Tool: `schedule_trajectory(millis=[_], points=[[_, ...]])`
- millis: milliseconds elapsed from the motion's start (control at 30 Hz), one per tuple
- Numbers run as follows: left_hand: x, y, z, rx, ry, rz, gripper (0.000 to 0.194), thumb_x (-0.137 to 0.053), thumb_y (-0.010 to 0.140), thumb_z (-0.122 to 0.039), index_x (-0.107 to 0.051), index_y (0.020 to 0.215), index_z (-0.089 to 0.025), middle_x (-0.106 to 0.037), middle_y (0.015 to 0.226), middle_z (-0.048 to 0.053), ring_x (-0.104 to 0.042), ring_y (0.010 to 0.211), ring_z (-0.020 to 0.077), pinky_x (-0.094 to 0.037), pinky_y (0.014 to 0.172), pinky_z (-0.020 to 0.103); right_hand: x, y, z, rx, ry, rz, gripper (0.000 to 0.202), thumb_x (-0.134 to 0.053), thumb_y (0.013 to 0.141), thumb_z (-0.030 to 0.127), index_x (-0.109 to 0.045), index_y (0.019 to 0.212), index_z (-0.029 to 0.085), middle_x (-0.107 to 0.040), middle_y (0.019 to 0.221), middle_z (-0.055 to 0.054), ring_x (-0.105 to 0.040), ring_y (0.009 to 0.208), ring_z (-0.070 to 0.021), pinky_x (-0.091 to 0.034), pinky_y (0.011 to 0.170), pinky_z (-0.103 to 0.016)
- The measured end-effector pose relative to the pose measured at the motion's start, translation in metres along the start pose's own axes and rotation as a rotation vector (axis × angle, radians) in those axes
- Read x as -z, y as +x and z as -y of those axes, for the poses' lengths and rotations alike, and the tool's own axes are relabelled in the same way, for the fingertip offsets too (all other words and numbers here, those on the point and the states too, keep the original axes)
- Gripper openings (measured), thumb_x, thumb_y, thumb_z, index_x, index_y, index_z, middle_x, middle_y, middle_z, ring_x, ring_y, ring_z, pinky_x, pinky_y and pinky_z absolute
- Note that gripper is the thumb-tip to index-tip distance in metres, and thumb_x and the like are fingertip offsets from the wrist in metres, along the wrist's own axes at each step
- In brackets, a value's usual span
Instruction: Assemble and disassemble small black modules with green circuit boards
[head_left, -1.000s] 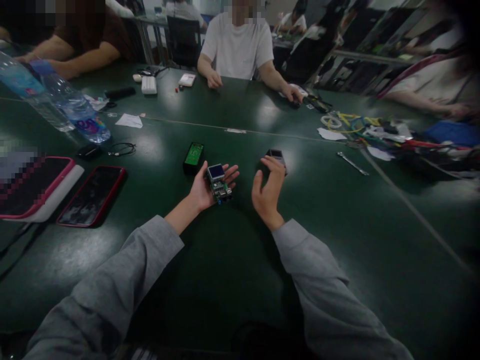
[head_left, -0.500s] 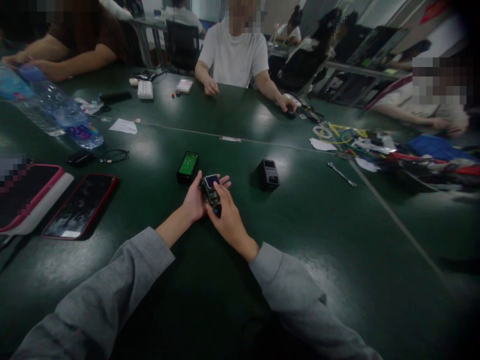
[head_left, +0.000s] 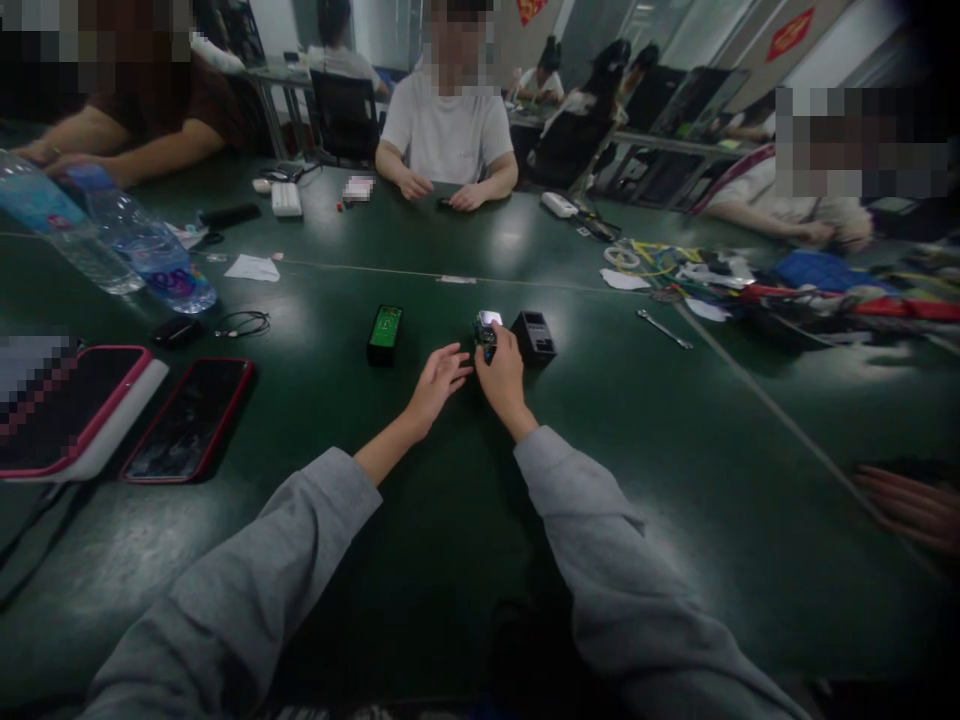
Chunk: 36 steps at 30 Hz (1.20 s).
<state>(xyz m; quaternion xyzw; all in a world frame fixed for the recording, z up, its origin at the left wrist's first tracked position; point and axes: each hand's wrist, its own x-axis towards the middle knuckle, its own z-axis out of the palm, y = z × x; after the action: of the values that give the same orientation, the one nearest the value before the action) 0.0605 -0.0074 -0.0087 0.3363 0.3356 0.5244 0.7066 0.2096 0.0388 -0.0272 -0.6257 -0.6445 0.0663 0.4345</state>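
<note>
Right hand: forearm reaching forward and slightly inward, back of the hand up, fingers directed away from the wearer. Grip closed, thumb and fingers around a small circuit board with a pale screen at its far end. Fingers cover much of the board; cannot tell whether its underside touches the table.

Left hand: forearm angled forward and to the right, fingers loosely spread and slightly bent, tips pointing at the right hand and just beside it. Grip open, nothing held.

Near the hands: the circuit board sits between two small boxes. Just right of it, a dark box with openings in its grey face, near the right fingers. To the left, beyond the left hand, a black box with a green board showing on top.

Further out, left: phone in a red case, lying flat; thin cable in a loop; paper scrap; water bottle beside another.

Further out, right: wrench lying aslant, then a heap of wires.

Across the table: a person in a white shirt, both forearms on the tabletop
</note>
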Motion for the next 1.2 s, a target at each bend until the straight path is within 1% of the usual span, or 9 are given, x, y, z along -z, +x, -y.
schedule_trajectory(millis=[167, 300, 400, 533, 667, 767, 867, 1000, 1200], points=[[-0.008, -0.02, -0.01, -0.404, 0.415, 0.017, 0.019, -0.063, 0.094, -0.028, -0.072, 0.111, -0.026, -0.068, 0.125, 0.008, -0.057, 0.129, 0.0269, -0.034, 0.12, 0.044, -0.004, -0.005, -0.003, 0.031, -0.095, 0.026, 0.058, -0.047, 0.094, 0.02, -0.042, 0.151, 0.01, -0.046, 0.148, -0.026, -0.047, 0.141, -0.0339, -0.042, 0.115, -0.058], [-0.001, -0.025, -0.035, -0.612, 0.564, -0.298, 0.014, -0.061, 0.091, -0.02, -0.073, 0.095, -0.026, -0.069, 0.122, 0.008, -0.047, 0.14, 0.0297, -0.024, 0.125, 0.046, 0.0, -0.006, 0.002, 0.078, -0.193, -0.036, 0.059, -0.048, 0.098, 0.032, -0.041, 0.152, 0.008, -0.037, 0.155, -0.027, -0.03, 0.15, -0.0387, -0.03, 0.12, -0.065], [0.019, -0.012, -0.045, -0.713, 0.686, -0.495, 0.018, -0.059, 0.092, -0.02, -0.07, 0.105, -0.026, -0.063, 0.134, 0.007, -0.04, 0.145, 0.0287, -0.022, 0.126, 0.046, 0.006, -0.008, 0.016, 0.152, -0.201, -0.091, 0.054, -0.04, 0.103, 0.034, -0.042, 0.151, 0.01, -0.032, 0.158, -0.023, -0.023, 0.153, -0.0362, -0.023, 0.125, -0.063], [0.054, 0.018, -0.038, -0.667, 0.661, -0.695, 0.028, -0.057, 0.094, -0.021, -0.061, 0.122, -0.024, -0.058, 0.14, 0.009, -0.046, 0.141, 0.0242, -0.026, 0.124, 0.042, -0.003, -0.02, 0.047, 0.231, -0.071, -0.064, 0.048, -0.033, 0.105, 0.033, -0.045, 0.15, 0.021, -0.037, 0.156, -0.016, -0.027, 0.151, -0.0308, -0.025, 0.125, -0.062], [0.067, 0.033, -0.033, -0.616, 0.612, -0.634, 0.043, -0.072, 0.088, -0.032, -0.059, 0.127, -0.022, -0.057, 0.141, 0.013, -0.049, 0.14, 0.0259, -0.032, 0.122, 0.041, -0.027, -0.034, 0.077, 0.295, 0.05, 0.082, 0.045, -0.034, 0.104, 0.03, -0.048, 0.146, 0.023, -0.044, 0.151, -0.014, -0.033, 0.148, -0.0299, -0.031, 0.124, -0.061], [0.065, 0.03, -0.037, -0.586, 0.657, -0.569, 0.049, -0.082, 0.075, -0.022, -0.066, 0.122, -0.022, -0.056, 0.144, 0.014, -0.046, 0.144, 0.0301, -0.029, 0.124, 0.045, -0.038, -0.039, 0.087, 0.328, 0.101, 0.193, 0.044, -0.038, 0.103, 0.031, -0.051, 0.143, 0.02, -0.045, 0.151, -0.016, -0.035, 0.146, -0.032, -0.032, 0.123, -0.062], [0.062, 0.026, -0.04, -0.546, 0.613, -0.549, 0.038, -0.08, 0.075, -0.016, -0.074, 0.112, -0.023, -0.063, 0.139, 0.013, -0.05, 0.142, 0.0313, -0.028, 0.125, 0.048, -0.042, -0.037, 0.083, 0.299, 0.14, 0.19, 0.044, -0.039, 0.103, 0.034, -0.051, 0.143, 0.019, -0.048, 0.148, -0.017, -0.041, 0.142, -0.0311, -0.035, 0.122, -0.06], [0.06, 0.027, -0.039, -0.536, 0.479, -0.56, 0.027, -0.072, 0.087, -0.034, -0.076, 0.111, -0.023, -0.07, 0.131, 0.011, -0.058, 0.132, 0.0284, -0.034, 0.121, 0.045, -0.049, -0.031, 0.068, 0.158, 0.297, 0.139, 0.051, -0.043, 0.103, 0.049, -0.05, 0.141, 0.017, -0.055, 0.14, -0.018, -0.052, 0.134, -0.0285, -0.043, 0.117, -0.054], [0.044, 0.023, -0.033, -0.437, 0.3, -0.433, 0.027, -0.068, 0.091, -0.039, -0.072, 0.115, -0.027, -0.067, 0.137, 0.006, -0.054, 0.137, 0.0252, -0.035, 0.121, 0.041, -0.061, -0.02, 0.057, -0.156, 0.676, 0.301, 0.089, -0.048, 0.089, 0.081, -0.037, 0.15, 0.018, -0.065, 0.131, -0.017, -0.066, 0.119, -0.0261, -0.053, 0.108, -0.047]])
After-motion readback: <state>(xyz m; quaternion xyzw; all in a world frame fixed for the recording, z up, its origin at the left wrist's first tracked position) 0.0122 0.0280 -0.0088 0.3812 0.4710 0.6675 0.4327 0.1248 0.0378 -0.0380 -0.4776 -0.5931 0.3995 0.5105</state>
